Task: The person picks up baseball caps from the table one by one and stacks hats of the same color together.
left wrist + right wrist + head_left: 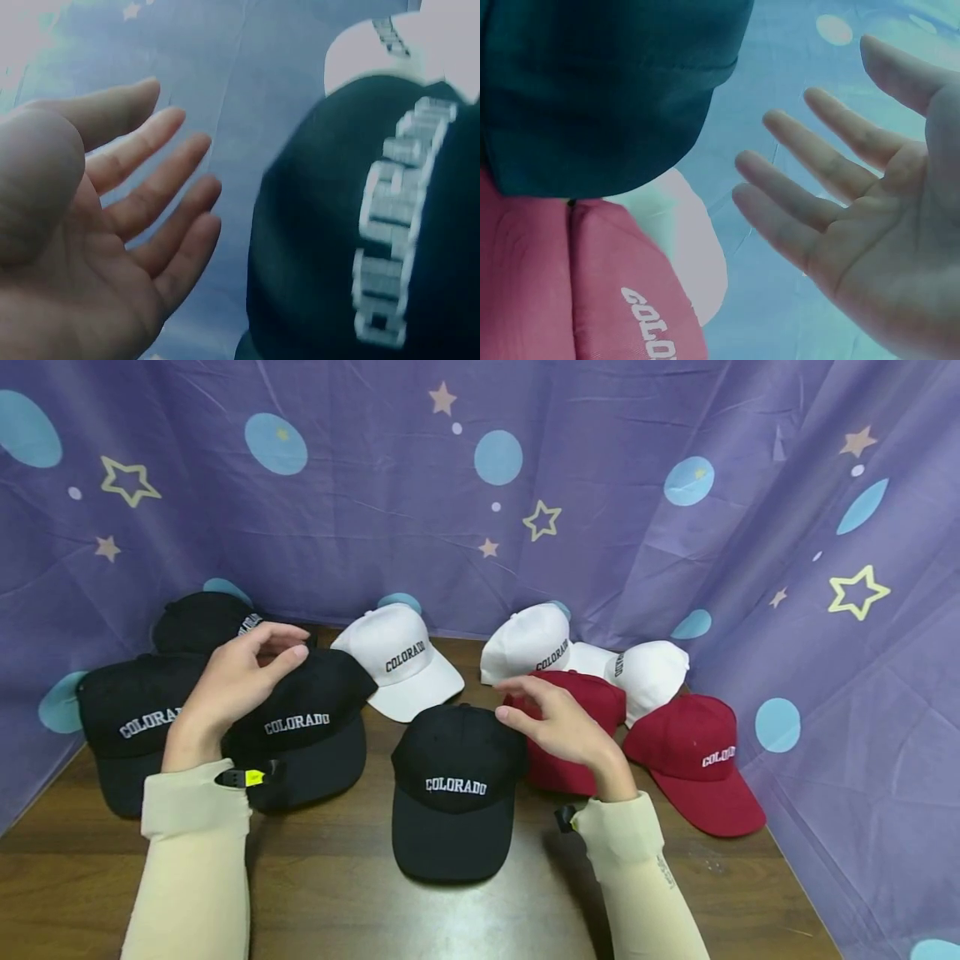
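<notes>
My left hand [238,681] hovers over the black caps on the left, its fingers relaxed and holding nothing. Below it is a black baseball cap [300,752] with white COLORADO lettering, which fills the right of the left wrist view. At the front centre another black baseball cap [453,827] lies with its brim toward me. My right hand [558,718], fingers spread and bare in the right wrist view, overlaps a red baseball cap [566,772] in the head view. Its thumb appears close to the centre black cap's crown.
Two more black caps, one in front [142,722] and one behind [198,622], stand at the left. White caps [397,652] [525,643] [652,672] sit along the back. Another red cap [697,768] lies right on the wooden table [330,893]. A purple curtain [390,493] encloses the back and sides.
</notes>
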